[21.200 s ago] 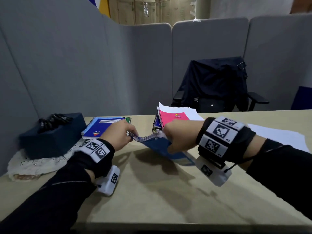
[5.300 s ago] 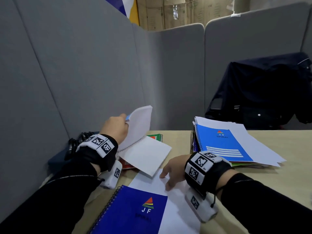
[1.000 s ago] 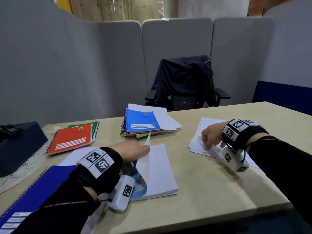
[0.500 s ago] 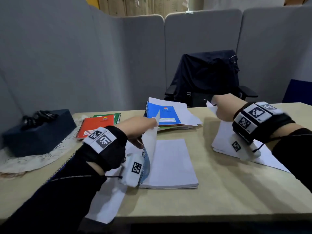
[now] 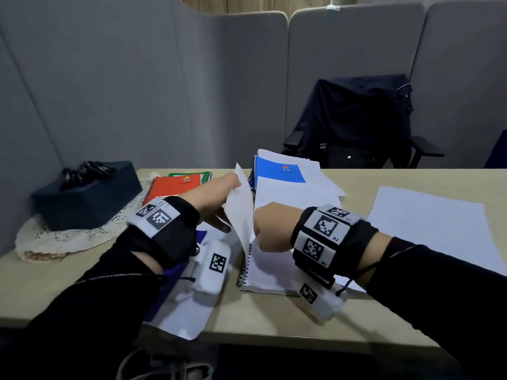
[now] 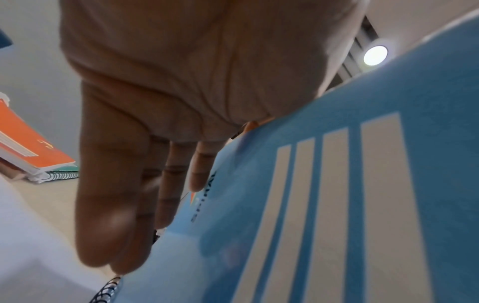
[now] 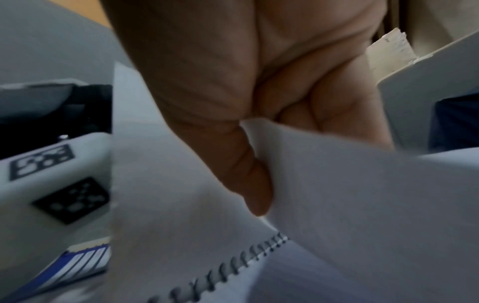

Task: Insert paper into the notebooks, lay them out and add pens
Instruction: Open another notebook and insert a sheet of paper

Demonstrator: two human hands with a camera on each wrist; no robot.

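The open spiral notebook (image 5: 263,272) with white pages lies on the worktop (image 5: 260,311), right under my right grip (image 5: 270,229). That grip pinches a thin white paper sheet (image 7: 350,194). The wire spine (image 5: 245,266) runs away from me, just left of it. My left grip (image 5: 216,196), fingers flat, props the light blue cover (image 6: 337,184) up. So I'd slide it left.

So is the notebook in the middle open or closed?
The notebook is open. The left hand props its light blue cover up, the white pages lie bare, and the right hand pinches a loose sheet over them.
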